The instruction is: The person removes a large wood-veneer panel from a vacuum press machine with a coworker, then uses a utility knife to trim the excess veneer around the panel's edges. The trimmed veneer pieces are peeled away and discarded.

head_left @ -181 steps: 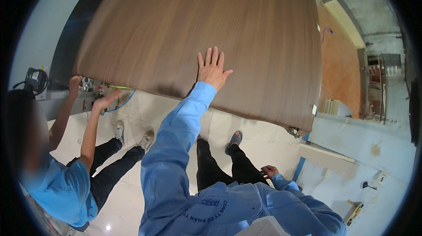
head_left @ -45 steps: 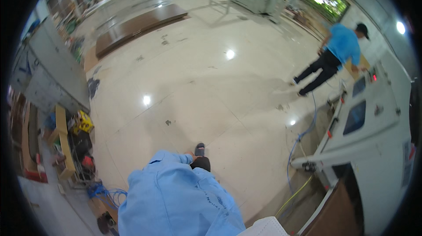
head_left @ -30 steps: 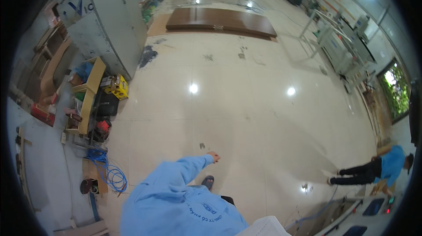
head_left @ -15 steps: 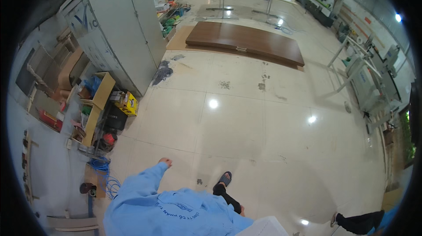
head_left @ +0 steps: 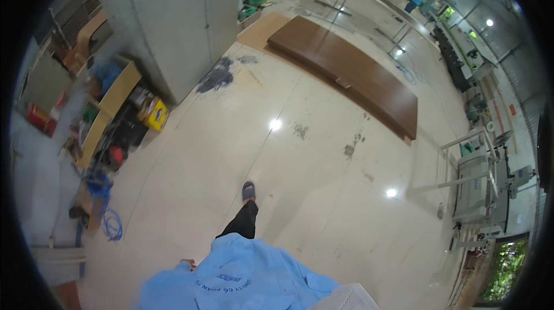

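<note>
Pale tiled floor [head_left: 314,206]; tan sheet [head_left: 261,32] beneath brown panels [head_left: 352,70].

Brown, Blue, Cream

On my feed I see a light-blue cloth jacket [head_left: 262,266] with dark-blue lettering [head_left: 229,278], and black trousers [head_left: 242,220]. The tiled floor [head_left: 311,189] is cream with dark-grey blotches [head_left: 217,77]. The long flat stacked panels [head_left: 346,73] are brown, the tall metal cabinet [head_left: 173,15] pale grey, the coiled hose [head_left: 100,187] bright blue, the square-sided carton [head_left: 156,116] yellow.

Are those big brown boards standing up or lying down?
Lying down: the brown boards show a broad face upward and only a thin edge along the side.
</note>
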`<action>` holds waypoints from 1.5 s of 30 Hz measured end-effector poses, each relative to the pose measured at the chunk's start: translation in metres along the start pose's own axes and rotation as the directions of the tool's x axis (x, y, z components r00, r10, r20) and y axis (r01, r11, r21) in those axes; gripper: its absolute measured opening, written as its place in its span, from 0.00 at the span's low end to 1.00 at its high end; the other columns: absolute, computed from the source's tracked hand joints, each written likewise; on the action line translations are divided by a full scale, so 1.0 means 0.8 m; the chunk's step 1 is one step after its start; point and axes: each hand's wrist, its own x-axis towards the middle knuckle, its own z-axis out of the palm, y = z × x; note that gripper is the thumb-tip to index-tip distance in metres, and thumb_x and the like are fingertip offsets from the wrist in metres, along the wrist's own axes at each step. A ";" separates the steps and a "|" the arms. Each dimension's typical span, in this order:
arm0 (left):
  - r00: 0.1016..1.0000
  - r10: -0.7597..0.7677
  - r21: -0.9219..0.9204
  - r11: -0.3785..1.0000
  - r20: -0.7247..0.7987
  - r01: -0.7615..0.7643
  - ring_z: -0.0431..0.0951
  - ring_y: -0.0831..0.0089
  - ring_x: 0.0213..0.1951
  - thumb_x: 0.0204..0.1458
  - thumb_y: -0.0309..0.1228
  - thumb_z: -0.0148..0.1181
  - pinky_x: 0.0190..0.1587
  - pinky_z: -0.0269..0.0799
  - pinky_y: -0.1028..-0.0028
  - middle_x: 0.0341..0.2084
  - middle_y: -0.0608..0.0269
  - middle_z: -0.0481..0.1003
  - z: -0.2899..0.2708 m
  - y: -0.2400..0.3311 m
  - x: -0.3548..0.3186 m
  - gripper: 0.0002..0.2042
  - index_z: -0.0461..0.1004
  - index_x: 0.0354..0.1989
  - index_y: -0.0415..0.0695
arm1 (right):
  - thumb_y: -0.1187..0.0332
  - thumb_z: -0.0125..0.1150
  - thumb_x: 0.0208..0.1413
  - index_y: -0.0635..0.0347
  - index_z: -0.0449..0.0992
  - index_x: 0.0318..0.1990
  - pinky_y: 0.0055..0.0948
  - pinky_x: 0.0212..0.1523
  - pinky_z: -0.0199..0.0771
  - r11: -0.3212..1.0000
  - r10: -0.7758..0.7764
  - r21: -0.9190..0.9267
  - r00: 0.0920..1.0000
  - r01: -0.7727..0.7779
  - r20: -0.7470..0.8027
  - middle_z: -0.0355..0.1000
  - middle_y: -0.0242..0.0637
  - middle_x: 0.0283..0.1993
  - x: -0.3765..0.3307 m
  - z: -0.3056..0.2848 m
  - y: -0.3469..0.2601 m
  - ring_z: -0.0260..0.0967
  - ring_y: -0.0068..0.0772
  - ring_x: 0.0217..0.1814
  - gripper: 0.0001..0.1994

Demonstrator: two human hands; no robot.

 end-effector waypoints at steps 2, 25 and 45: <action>1.000 -0.011 -0.019 1.000 0.018 0.011 0.76 0.66 0.19 0.61 0.36 0.51 0.19 0.70 0.62 0.26 0.56 0.80 0.039 0.113 0.043 0.13 0.77 0.39 0.41 | 0.51 0.54 0.62 0.45 0.66 0.64 0.47 0.54 0.75 1.000 0.019 -0.011 1.000 -0.019 -0.002 0.77 0.48 0.53 0.047 -0.025 -0.048 0.76 0.51 0.53 0.25; 0.974 0.041 -0.238 0.967 -0.222 -0.095 0.79 0.67 0.27 0.62 0.39 0.54 0.24 0.72 0.63 0.36 0.53 0.82 -0.094 1.087 0.168 0.15 0.73 0.51 0.44 | 0.49 0.51 0.62 0.36 0.62 0.68 0.45 0.54 0.75 0.868 -0.049 -0.441 0.922 0.230 0.384 0.75 0.44 0.58 0.807 -0.308 -0.527 0.75 0.45 0.59 0.27; 0.554 0.832 0.218 0.542 -0.003 -0.812 0.77 0.73 0.32 0.64 0.44 0.53 0.36 0.71 0.69 0.28 0.62 0.81 -0.201 2.033 0.452 0.18 0.79 0.34 0.42 | 0.65 0.60 0.65 0.68 0.76 0.48 0.27 0.36 0.82 0.642 0.105 0.725 0.908 0.250 -0.406 0.78 0.40 0.39 1.308 -0.725 -1.175 0.79 0.30 0.37 0.13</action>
